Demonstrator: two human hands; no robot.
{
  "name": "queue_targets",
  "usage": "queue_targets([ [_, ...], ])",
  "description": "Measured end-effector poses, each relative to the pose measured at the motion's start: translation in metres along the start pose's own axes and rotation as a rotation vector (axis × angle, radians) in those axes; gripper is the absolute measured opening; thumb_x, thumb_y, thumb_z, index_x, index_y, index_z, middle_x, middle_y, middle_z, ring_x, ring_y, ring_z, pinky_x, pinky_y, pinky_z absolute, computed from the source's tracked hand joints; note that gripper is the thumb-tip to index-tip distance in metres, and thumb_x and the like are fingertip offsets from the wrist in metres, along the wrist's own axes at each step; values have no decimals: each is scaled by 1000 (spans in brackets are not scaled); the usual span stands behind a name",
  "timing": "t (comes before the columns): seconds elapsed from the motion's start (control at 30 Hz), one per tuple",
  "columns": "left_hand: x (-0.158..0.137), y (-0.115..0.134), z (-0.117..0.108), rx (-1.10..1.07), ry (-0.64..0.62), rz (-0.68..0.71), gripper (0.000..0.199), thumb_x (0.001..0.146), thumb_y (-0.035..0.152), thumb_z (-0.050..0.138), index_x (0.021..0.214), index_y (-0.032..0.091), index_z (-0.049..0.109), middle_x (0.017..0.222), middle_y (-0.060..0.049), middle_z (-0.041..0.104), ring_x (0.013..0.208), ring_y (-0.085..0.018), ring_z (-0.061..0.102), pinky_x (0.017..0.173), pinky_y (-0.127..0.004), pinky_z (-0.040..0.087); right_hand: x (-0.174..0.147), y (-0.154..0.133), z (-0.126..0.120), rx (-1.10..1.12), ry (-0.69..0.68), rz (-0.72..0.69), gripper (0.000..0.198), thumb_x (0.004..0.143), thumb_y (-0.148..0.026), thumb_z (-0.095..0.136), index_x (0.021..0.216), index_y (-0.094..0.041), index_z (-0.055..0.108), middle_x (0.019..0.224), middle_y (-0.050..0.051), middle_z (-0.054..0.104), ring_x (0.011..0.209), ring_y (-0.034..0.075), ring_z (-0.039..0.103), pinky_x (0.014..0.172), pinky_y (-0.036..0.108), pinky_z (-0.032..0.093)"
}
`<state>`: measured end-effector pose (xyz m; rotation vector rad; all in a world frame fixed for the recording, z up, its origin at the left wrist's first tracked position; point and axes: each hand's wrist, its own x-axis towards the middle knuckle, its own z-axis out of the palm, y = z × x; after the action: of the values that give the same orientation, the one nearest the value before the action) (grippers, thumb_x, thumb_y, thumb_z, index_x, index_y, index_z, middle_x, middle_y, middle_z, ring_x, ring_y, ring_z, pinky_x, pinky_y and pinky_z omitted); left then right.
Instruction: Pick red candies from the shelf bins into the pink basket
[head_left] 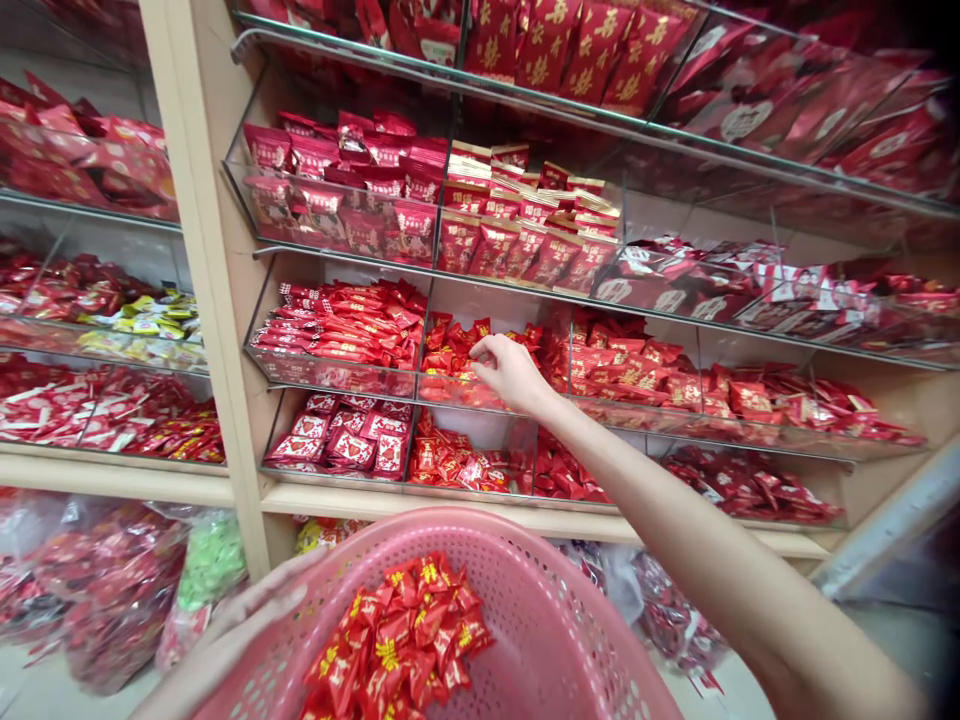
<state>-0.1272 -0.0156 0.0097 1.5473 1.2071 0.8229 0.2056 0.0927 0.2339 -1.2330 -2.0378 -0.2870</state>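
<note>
Reaching into a shelf bin (450, 392), right hand (510, 372) seemingly pinches red candies (450, 355); left hand (247, 620) grips pink basket (555, 640).

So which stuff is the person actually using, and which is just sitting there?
In use:
right hand in the bin of red-wrapped candies
left hand holding the pink basket
red-and-gold candies in the basket

Just there:
yellow-wrapped candies
green sweets bag
red packets on the higher shelf
</note>
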Motion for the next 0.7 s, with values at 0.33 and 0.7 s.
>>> queue_targets([
  [0.33, 6, 1, -8, 61, -120, -55, 78, 76, 67, 37, 135, 17, 28, 143, 1, 26, 133, -14, 19, 111, -22, 7, 37, 42, 25, -13, -362, 140, 33, 69, -16, 65, 102, -13, 63, 103, 4, 65, 89, 12, 59, 78, 20, 44],
  [0.7, -1, 11, -3, -36, -65, -96, 66, 79, 60, 42, 132, 21, 33, 139, 3, 33, 130, -12, 26, 109, -20, 15, 47, 42, 27, -215, -465, 240, 37, 61, -20, 71, 98, -18, 67, 98, 3, 67, 86, 16, 61, 74, 21, 46],
])
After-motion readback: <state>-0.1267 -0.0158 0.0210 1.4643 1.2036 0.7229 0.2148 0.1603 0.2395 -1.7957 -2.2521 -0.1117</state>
